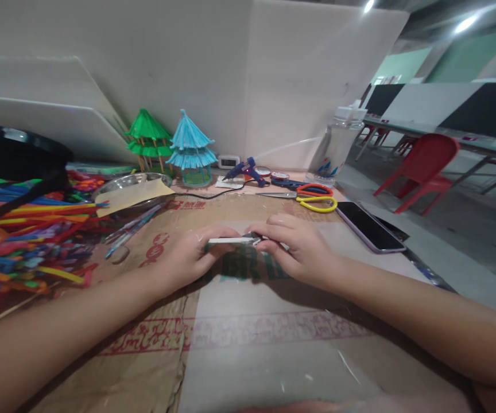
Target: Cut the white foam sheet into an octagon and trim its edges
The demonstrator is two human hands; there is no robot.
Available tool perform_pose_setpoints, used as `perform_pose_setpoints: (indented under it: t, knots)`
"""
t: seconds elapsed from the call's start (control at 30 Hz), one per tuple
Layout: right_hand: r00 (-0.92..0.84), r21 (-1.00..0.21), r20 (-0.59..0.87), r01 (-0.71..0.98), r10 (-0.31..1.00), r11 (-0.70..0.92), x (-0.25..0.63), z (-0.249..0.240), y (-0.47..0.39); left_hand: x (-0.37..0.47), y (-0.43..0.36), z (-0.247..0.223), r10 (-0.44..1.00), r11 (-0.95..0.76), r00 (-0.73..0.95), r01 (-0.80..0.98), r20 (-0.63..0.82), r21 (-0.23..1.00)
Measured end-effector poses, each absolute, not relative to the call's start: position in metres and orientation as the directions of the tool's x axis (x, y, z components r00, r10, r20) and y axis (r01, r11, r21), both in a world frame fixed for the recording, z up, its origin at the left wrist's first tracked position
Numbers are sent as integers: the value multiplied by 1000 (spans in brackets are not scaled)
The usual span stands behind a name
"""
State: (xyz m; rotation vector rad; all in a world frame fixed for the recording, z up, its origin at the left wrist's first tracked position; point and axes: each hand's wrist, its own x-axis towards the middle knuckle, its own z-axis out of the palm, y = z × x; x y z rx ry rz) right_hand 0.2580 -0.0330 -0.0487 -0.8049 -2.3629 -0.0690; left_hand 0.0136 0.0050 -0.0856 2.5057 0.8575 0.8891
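My left hand (pixel 200 255) pinches a thin, flat white piece (pixel 228 241), seen nearly edge-on, with a dark greenish underside. Fingers of my right hand (pixel 293 244) close around a small dark object (pixel 254 236) that touches the right end of the white piece. Its kind is too blurred to make out. Both hands are just above a translucent sheet (pixel 248 367) laid over printed cardboard (pixel 140 378). Scissors (pixel 314 198) with red and yellow handles lie beyond my right hand.
Colourful pipe cleaners (pixel 28 241) fill the left side, near a metal bowl (pixel 114 182). At the back stand green (pixel 148 137) and blue (pixel 191 152) model pavilions, a blue glue gun (pixel 248 171) and a clear bottle (pixel 336 143). A phone (pixel 371 228) lies at right.
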Motion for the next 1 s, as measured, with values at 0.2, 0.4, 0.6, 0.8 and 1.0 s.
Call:
perform_pose_setpoints:
  t: [0.2,0.4,0.6,0.8,1.0]
  knots:
    - [-616,-128,599,557,511,821,258,-49,-32,13,4,-84,646,-754,630,437,431,490]
    - [-614,-109,616,554,494,825,258,-50,-32,13,5,-85,629,-770,630,424,455,477]
    - [-615,-81,624,564,483,822,259,-51,-32,13,6,-86,628,-773,630,437,456,460]
    - [-598,-98,631,571,495,815,259,-52,-31,13,6,-85,634,-769,623,447,459,456]
    - [-523,-195,648,589,554,784,264,-54,-24,13,5,-82,670,-733,607,452,426,509]
